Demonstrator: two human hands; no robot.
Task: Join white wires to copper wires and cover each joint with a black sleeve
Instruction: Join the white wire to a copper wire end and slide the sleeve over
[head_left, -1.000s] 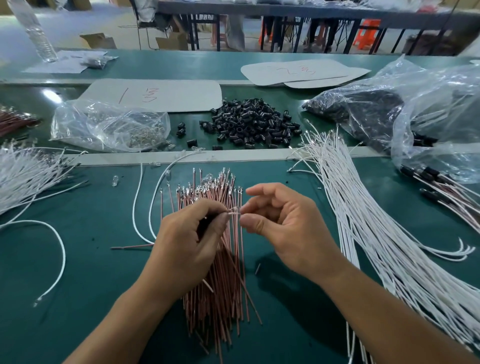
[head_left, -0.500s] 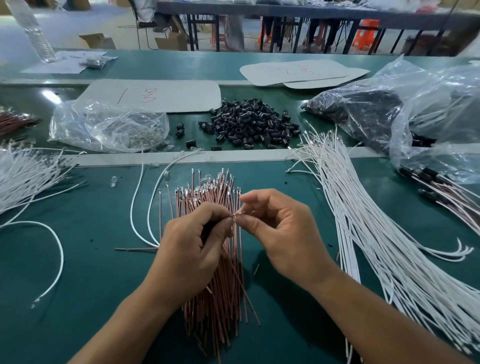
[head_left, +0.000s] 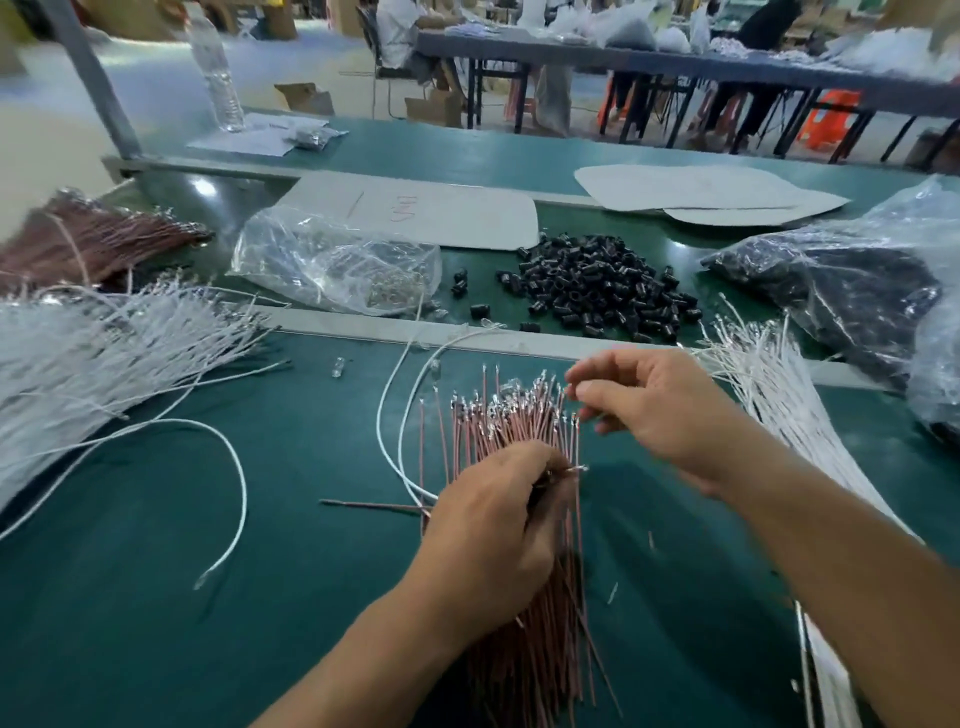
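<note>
Mostly hidden, wire (head_left: 577, 469) in left hand (head_left: 493, 525)

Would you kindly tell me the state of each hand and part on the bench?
left hand, gripping a white wire, tip protruding.
right hand, fingers curled, blurred; grip unclear.
copper wires, loose bundle, lying flat.
black sleeves, loose heap.
clear bag, crumpled.

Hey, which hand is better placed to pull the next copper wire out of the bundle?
Right, probably. The right hand looks free, fingertips over the tips of the copper wires; the left hand is busy, its grip on a metal-tipped wire end.
</note>
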